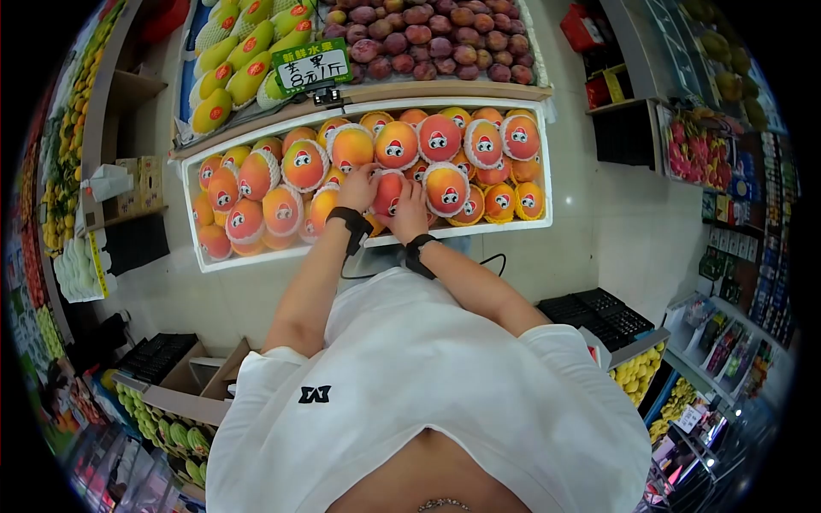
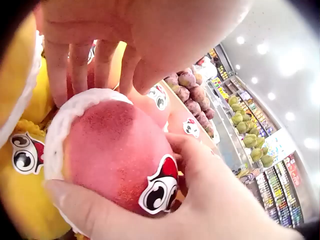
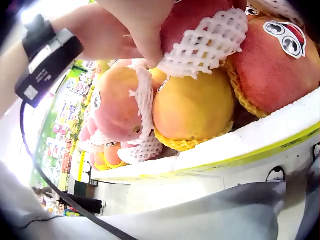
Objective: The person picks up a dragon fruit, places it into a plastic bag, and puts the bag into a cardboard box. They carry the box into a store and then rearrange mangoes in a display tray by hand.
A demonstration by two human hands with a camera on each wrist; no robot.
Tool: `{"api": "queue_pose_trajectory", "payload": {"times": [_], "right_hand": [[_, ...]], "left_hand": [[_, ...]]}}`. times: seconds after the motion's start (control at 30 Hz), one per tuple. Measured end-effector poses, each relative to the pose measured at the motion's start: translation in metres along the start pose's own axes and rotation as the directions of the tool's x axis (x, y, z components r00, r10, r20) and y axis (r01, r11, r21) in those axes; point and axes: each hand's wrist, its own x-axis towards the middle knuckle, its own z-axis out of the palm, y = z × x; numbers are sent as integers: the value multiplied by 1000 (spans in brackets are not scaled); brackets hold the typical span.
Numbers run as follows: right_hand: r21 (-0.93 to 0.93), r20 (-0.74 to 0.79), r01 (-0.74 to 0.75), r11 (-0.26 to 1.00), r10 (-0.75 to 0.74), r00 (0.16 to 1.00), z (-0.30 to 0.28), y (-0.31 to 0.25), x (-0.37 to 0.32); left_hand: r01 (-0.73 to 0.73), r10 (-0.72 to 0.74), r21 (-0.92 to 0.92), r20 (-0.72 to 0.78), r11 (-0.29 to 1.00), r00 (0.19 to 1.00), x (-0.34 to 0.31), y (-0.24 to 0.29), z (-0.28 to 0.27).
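Observation:
A red mango (image 1: 387,192) with a cartoon-eyed sticker lies between my two hands, partly in a white foam net (image 2: 82,105). My right hand (image 1: 408,212) grips it from the right, the thumb (image 2: 82,202) across its front and fingers behind. On the other side, my left hand (image 1: 359,186) reaches down along the mango's far side. In the left wrist view its fingers (image 2: 77,70) hang fairly straight, right at the net's edge. The right wrist view shows the white net (image 3: 205,45) below the hands, over a yellow mango (image 3: 192,107).
A long white foam box (image 1: 547,184) of netted mangoes surrounds the hands. Behind it are plums (image 1: 428,38), greenish-yellow mangoes (image 1: 252,47) and a green price sign (image 1: 312,66). Shelves of goods line both sides. A black cable (image 3: 65,192) hangs from the left wrist camera (image 3: 49,67).

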Motion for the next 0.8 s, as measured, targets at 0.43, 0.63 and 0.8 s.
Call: {"api": "queue_pose_trajectory", "payload": {"times": [0.43, 0.63, 0.8], "right_hand": [[152, -33, -17, 988, 22, 999, -9, 9, -3], [71, 24, -74, 995, 72, 997, -19, -1, 1], [70, 58, -17, 997, 12, 998, -26, 1, 1]], "left_hand": [[568, -436, -537, 364, 624, 823, -45, 25, -10], [457, -321, -608, 325, 649, 889, -49, 35, -10], [306, -180, -640, 256, 704, 950, -43, 7, -18]]}}
